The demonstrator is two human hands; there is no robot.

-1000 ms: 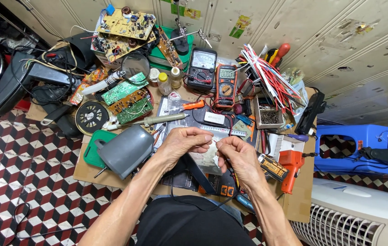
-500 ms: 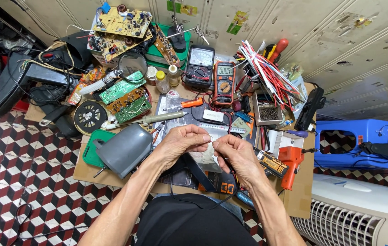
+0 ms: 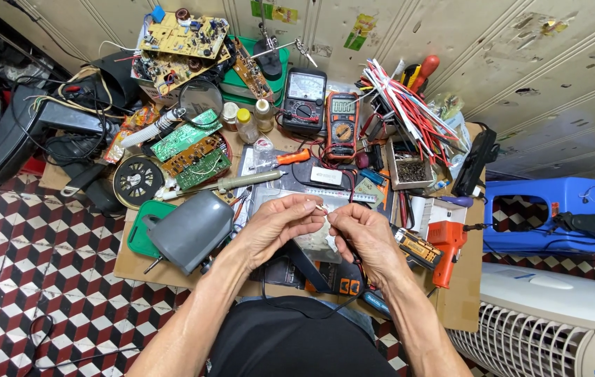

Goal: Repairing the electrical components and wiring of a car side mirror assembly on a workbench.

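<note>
While the left hand (image 3: 278, 225) and right hand (image 3: 359, 230) pinched a thin pale wire (image 3: 321, 207) between them, steadiness seemed wise; the soldering iron (image 3: 243, 181) lay just beyond.

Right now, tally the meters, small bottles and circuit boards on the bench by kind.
Meters: 2, one black, one orange-edged
Small bottles: 3
Circuit boards in plain view: 4, two tan, two green
Total: 9

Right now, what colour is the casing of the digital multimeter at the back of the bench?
Orange-red with a dark face, on the digital multimeter; the head view shows it.
</note>
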